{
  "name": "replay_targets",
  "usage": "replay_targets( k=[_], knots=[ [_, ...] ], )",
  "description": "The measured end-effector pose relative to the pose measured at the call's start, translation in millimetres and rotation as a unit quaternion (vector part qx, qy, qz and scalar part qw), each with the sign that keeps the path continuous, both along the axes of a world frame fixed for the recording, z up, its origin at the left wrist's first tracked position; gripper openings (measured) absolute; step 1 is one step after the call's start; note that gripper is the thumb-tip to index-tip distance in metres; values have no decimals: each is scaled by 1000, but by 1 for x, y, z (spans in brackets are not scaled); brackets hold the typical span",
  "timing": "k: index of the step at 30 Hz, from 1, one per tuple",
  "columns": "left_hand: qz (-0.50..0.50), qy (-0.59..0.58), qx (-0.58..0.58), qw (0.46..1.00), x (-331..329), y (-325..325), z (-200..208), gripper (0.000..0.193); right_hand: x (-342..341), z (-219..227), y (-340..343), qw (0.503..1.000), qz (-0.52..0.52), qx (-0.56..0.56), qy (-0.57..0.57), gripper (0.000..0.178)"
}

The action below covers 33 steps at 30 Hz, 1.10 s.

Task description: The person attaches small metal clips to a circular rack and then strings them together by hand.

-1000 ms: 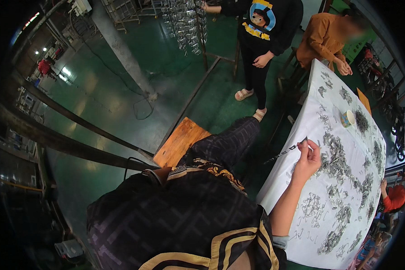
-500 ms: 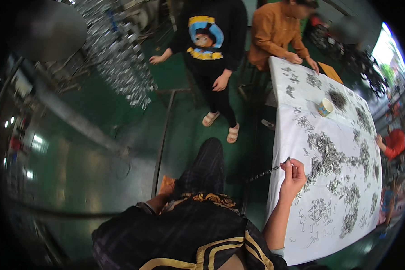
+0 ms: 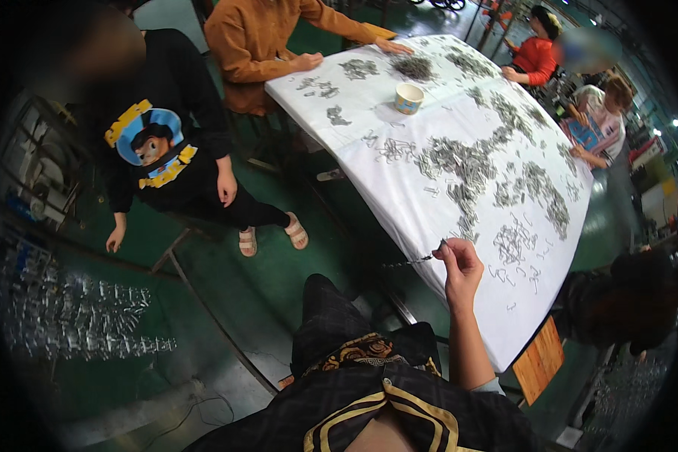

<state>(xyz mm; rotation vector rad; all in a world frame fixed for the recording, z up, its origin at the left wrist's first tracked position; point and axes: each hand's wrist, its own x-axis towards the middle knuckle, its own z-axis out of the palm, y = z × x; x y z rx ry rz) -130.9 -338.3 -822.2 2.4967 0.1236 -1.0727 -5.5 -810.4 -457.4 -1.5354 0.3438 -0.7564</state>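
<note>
We see our right hand a little right of the middle of the frame, lifted at the near edge of the surface, which is covered with a white cloth. The grip of this hand is pressed together, finger and thumb pinching a thin dark rod. The rod sticks out to the left of the hand, over the edge of the surface and above the green floor. It looks like small bits sit along the rod, but they are too tiny to tell.

We cannot see our left hand anywhere in the picture, so it is out of view.

Many small grey metal pieces lie in heaps all over the white cloth, from the middle of the frame up to the upper right. Some lone pieces lie close to our right hand, just to its right. A small paper cup stands upright on the cloth near the top middle.

At the top of the frame a person in an orange top rests both hands on the surface. At the upper left a person in a black shirt with a cartoon picture stands on the floor in sandals. At the upper right a person in a red top sits at the far side.

At the bottom of the frame we see our own dark checked clothes with yellow trim.
</note>
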Motion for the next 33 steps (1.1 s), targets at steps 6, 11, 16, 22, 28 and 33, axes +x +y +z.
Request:
replay_targets(
  k=[6, 11, 16, 22, 28, 33],
  knots=[
    [-10, 31, -20, 999, 23, 6, 10, 32, -1, -20, 17, 999, -54, -3, 4, 3],
    [-25, 56, -26, 998, 20, 7, 25, 27, -1, -24, 25, 998, -54, -17, 27, 2],
    [-105, 184, -8, 977, 44, 1, 58, 22, -13, -36, 31, 996, -61, -61, 30, 3],
    [-239, 169, 61, 954, 184, -95, 210, 17, -28, -33, 32, 999, -28, -15, -30, 3],
    [-179, -298, -231, 909, 248, -226, 359, 11, -57, -43, 26, 995, -55, -82, -12, 4],
    [-321, -366, -360, 796, 213, -338, 367, 13, -81, -48, 20, 995, -37, -89, -6, 6]
  ],
)
